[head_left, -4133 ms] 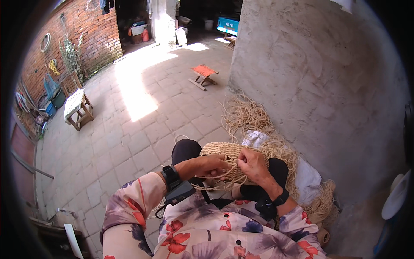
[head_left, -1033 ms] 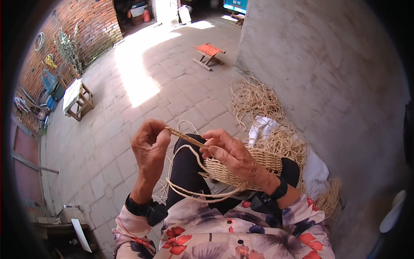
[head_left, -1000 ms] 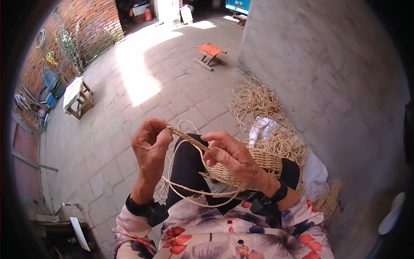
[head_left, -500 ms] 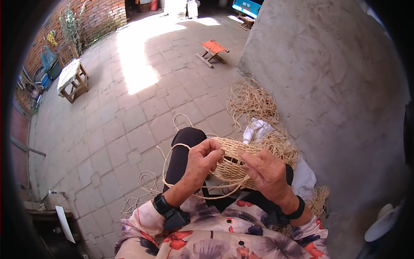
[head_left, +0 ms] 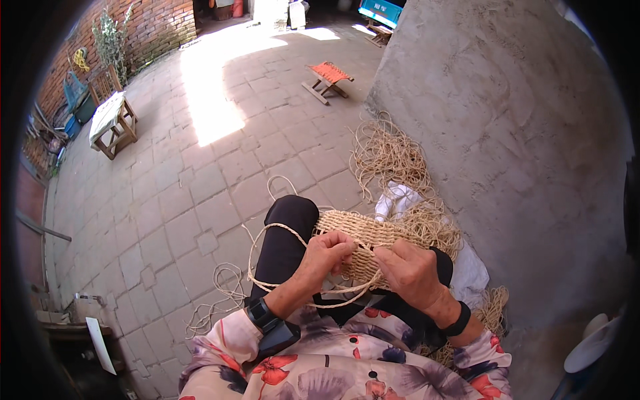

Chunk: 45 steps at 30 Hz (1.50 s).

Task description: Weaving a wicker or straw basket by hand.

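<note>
Containers first: a dark green bin (head_left: 85,108) and a blue bucket (head_left: 71,126) are seen by the brick wall, far left; contents can't be made out. A blue bag (head_left: 73,91) is seen just above them, contents hidden too. A red container (head_left: 237,8) is cut off by the upper edge of the view, inside can't be told

Work area: the woven piece (head_left: 360,227) is supported across the lap, between the knees and under both hands; whether it is flat or hollow can't be told. Thumb and forefinger of the left hand (head_left: 328,257) are pinched together on pale cord (head_left: 283,228), close over the weave. The right hand (head_left: 411,272) is curled, thumb and forefinger closed on a short run of cord just beside; its other fingers are folded in. A long loop of cord is hung round the left forearm and over the left thigh. White cloth (head_left: 398,200) is partly covered by the loose cord heap (head_left: 393,160) along the wall

Diff vs 1.0 s ago: twisted cord was stretched between raised hands then; now both hands are lowered onto the weave. Vs 0.5 s ago: the left hand is shifted slightly lower, fingertips brought nearer the right
</note>
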### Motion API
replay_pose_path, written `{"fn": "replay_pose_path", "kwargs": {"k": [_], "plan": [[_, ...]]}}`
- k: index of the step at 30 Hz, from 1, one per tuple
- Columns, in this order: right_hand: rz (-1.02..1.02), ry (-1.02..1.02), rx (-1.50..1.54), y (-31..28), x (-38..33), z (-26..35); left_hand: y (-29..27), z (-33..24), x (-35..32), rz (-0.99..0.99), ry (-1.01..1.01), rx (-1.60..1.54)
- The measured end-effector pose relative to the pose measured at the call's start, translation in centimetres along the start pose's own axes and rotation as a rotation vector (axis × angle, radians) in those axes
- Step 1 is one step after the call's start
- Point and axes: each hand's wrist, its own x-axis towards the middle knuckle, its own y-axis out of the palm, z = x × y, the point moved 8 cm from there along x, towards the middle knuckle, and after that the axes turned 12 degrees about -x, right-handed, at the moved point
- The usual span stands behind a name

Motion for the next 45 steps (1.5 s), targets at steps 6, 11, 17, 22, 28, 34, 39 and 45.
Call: {"fn": "replay_pose_path", "kwargs": {"k": [6, 11, 17, 22, 28, 34, 39, 45], "plan": [[0.072, 0.059, 0.067, 0.3, 0.7, -1.0, -3.1, -1.4, 0.3, -0.182, 0.313, 0.443], [0.138, 0.016, 0.017, 0.9, 1.3, -0.9, -1.2, -2.4, -0.7, -0.109, 0.430, 0.586], [0.176, -0.093, 0.020, 2.0, 1.8, -0.1, 1.4, -3.7, -2.2, -0.048, 0.699, 1.032], [0.200, -0.041, 0.082, 3.6, 1.5, -0.6, 2.7, -3.3, -2.0, 0.018, 0.410, 1.420], [0.174, 0.053, 0.162, 3.7, 1.1, -1.4, 1.5, -1.6, -0.5, 0.035, 0.367, 1.365], [0.127, 0.068, 0.166, 4.1, 0.4, -1.4, -1.4, 0.8, 1.3, -0.063, 0.274, 0.543], [0.095, 0.055, 0.164, 3.8, 0.5, -1.0, -1.9, -1.6, 1.0, -0.201, 0.342, 0.658], [-0.169, 0.227, 0.232, -0.7, -1.5, -5.0, -14.7, -11.8, -1.7, -0.733, 0.730, 1.274]]}}
